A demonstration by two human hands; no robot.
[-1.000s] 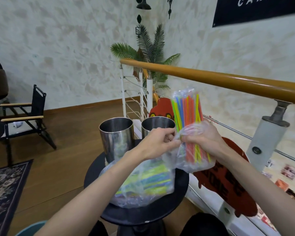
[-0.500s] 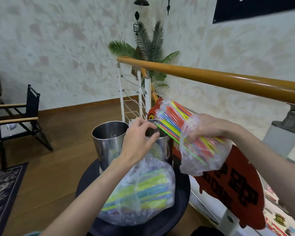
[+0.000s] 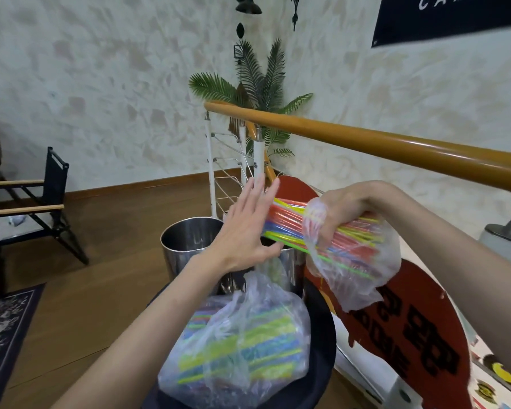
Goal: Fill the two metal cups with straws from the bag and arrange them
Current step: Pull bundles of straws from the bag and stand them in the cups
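Hands: your right hand (image 3: 334,219) grips straw bundle (image 3: 286,224) through bag (image 3: 363,261); left hand (image 3: 248,228) flat, open against tips. Square ends, then tilt into right cup (image 3: 289,261), frame centre.

A bundle of thin straws (image 3: 286,224) in red, yellow, green and blue lies tilted, its free ends pointing left and slightly up, its other end sheathed in a crumpled clear plastic bag (image 3: 363,270); the bundle hangs above the right metal cup (image 3: 291,265), whose shiny wall shows only in part; the left metal cup (image 3: 186,246) stands upright just beside it, open-mouthed, its polished inside visible; both cups rest at the far edge of a round black table (image 3: 322,343); in front of them lies a second clear bag (image 3: 242,349), knotted at the top, packed with green, yellow and blue straws lying roughly level.
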